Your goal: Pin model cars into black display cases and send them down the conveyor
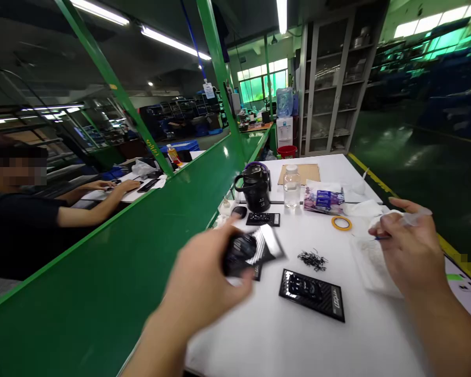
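Head view: left hand [204, 272] gripping a glossy black piece [239, 254]
It is held above the white table [259, 340], left of the black strands [314, 260]; the right hand [412, 251] pinches something too small to identify.

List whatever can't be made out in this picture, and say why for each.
All in the head view:
- Markings on the black item in the left hand: motion blur and fingers.
- Most of the dark piece behind it: covered by that item and hand.
- What the right hand pinches: fingers hide all but a blue bit.
- Single pieces in the black heap: small, tangled.
- Full extent of the green-marked white surface: cut by the right edge.
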`<action>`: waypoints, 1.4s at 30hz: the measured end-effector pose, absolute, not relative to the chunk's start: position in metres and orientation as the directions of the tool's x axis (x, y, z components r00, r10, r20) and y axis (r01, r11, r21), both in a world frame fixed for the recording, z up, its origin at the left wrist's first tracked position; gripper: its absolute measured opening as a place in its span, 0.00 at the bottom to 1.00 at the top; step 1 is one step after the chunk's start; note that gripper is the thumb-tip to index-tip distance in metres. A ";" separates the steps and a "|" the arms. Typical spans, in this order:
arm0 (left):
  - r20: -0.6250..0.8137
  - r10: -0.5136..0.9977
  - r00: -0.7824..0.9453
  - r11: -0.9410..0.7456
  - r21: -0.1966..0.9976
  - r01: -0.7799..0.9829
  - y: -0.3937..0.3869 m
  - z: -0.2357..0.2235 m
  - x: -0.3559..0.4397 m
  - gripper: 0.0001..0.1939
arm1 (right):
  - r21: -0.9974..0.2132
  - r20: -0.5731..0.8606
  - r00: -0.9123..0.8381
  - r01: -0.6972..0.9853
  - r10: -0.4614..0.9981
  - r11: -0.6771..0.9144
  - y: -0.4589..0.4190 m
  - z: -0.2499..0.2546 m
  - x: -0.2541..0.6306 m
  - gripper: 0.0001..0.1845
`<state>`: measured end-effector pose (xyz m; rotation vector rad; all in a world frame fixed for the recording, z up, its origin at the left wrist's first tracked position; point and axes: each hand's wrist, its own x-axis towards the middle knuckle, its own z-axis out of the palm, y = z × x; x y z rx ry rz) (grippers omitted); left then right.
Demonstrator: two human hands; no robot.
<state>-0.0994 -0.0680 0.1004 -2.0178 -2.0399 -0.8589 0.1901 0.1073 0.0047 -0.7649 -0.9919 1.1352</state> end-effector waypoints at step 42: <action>0.493 0.850 0.186 -0.425 0.432 0.795 -0.012 0.005 -0.012 0.40 | -0.713 0.397 -0.511 -0.695 0.762 -0.094 0.054 0.034 0.155 0.31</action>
